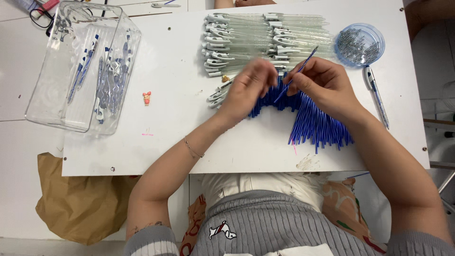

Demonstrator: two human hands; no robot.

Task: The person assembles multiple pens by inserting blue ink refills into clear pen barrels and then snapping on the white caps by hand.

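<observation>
1. 2 bare hands at work over a white board (166, 95) laid across the table, seen from the head camera looking straight down.
2. Right hand (327, 87): thumb and forefinger pinched shut on a thin blue refill (299, 68), held at a slant, its upper tip pointing up and right toward the clear barrels. The other fingers are curled loosely underneath.
3. Left hand (249, 90): fingers bunched and curled down, knuckles toward the camera, just beside the right hand. Cannot tell whether it grips anything — the fingertips are hidden under the hand. A thin bracelet (193, 149) sits on the left wrist.
4. Pile of blue refills (317, 125): fanned out on the board beneath and below both hands, spreading down and to the right; both hands overlap its upper edge.
5. Stack of clear pen barrels (246, 42) with white clips lies in rows above the hands, near the board's far edge; a few loose ones (218, 95) poke out just left of the left hand.
6. Round blue-tinted dish (359, 45) at the upper right holds a heap of small metal springs — well clear of the hands.
7. 1 finished pen (377, 97), white and blue, lies alone on the board to the right of the right hand.
8. Clear plastic bin (76, 71) at the left edge of the board holds several assembled pens.
9. Small pink figure (147, 98) lies on bare board between the bin and the left hand.
10. Brown paper bag (76, 199) sits on the floor at lower left.
</observation>
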